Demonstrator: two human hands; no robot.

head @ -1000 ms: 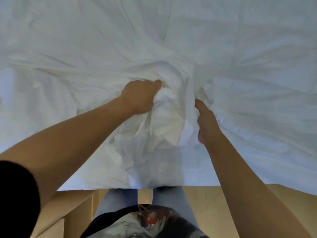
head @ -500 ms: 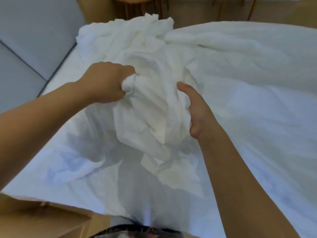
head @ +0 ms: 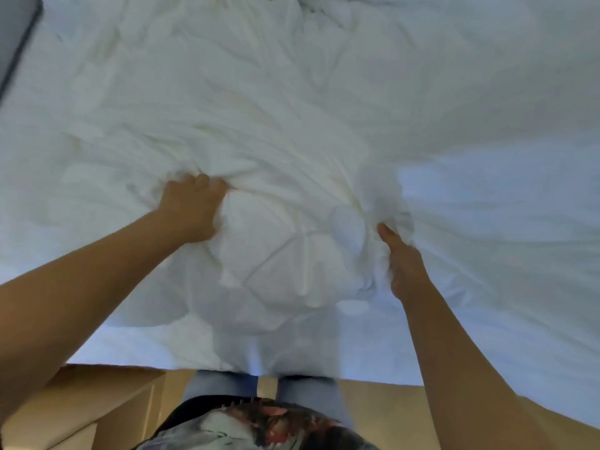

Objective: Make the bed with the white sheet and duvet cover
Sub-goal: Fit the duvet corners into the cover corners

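Lowered and spread wider apart than half a second before, both hands gripped the bunched white bedding [head: 279,254], which lay on the bed [head: 493,216] near its front edge, the left hand [head: 191,209] clenched on folds, the right hand [head: 402,264] thumb up, fingers curled into gathered cloth.

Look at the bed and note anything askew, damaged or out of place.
The white bedding is bunched into a crumpled mound between the left hand and the right hand, both gripping it by the near edge; creases fan outward. No tear or stain shows.
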